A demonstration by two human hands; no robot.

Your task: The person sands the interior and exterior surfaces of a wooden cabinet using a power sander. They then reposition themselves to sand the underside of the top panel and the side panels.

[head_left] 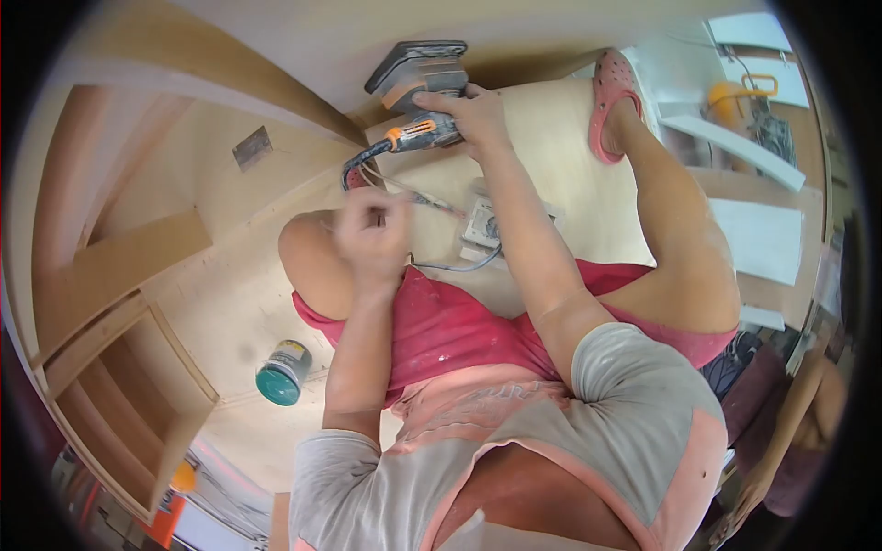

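My right hand [469,115] is wrapped round an orange and grey power sander [424,92], its flat pad tilted up near the wooden panel. A dark cable [354,165] runs from the sander's rear end. Over my bent knee, my left hand [375,225] is raised and smeared by motion, its fingers curled; whether it holds anything is unclear. Between my legs, a white power strip [481,228] with a plug and cord lies on the pale wooden board [551,119].
A can with a green lid [278,384] stands at the left, near an open wooden cabinet frame [152,404]. White panels [758,241] and a yellow-orange tool [729,103] lie at the right. Another person's arm [781,432] shows at the lower right.
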